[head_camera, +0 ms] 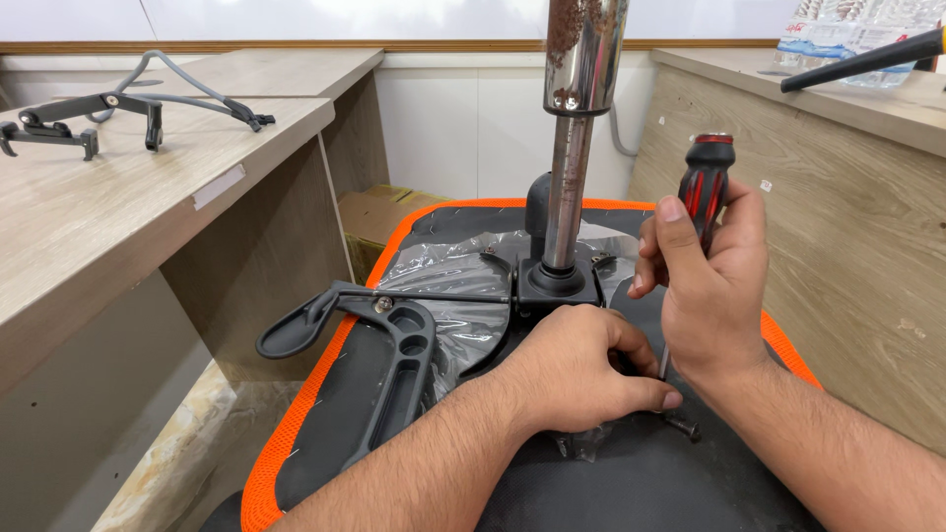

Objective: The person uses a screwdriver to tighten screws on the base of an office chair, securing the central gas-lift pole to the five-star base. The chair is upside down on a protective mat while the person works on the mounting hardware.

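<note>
**Both hands on an upturned chair seat**

Nearest, two bare forearms reaching in from the bottom edge. Left hand (581, 369) curled loosely, palm down, on the black underside of the seat (631, 483), thumb and forefinger pinched near the screwdriver's tip; whether anything small is held between them, cannot tell. Beneath that hand, crumpled clear plastic (463, 296). Just right of the thumb, a dark screw (682, 426) lying on the seat. Right hand (705, 286) wrapped tight around a screwdriver (705, 187), red-and-black handle upright, thin shaft running down behind the left fingers toward the seat.

Further in, black armrest bracket (394, 369) lying flat on the seat's left half, with a paddle-shaped lever (301, 330) jutting past the orange mesh rim (296, 424). Behind the hands, black mechanism plate (557, 286) with a chrome, rust-spotted gas cylinder (576, 118) rising straight up out of frame.

Left, wooden desk (118, 227) carrying a black-and-grey chair frame part (108, 113). Behind the seat, a cardboard box (379, 217) on the floor. Right, second desk (818, 217), a black rod (867, 59) and wrapped water bottles (847, 34) on top. Beyond, white wall.
</note>
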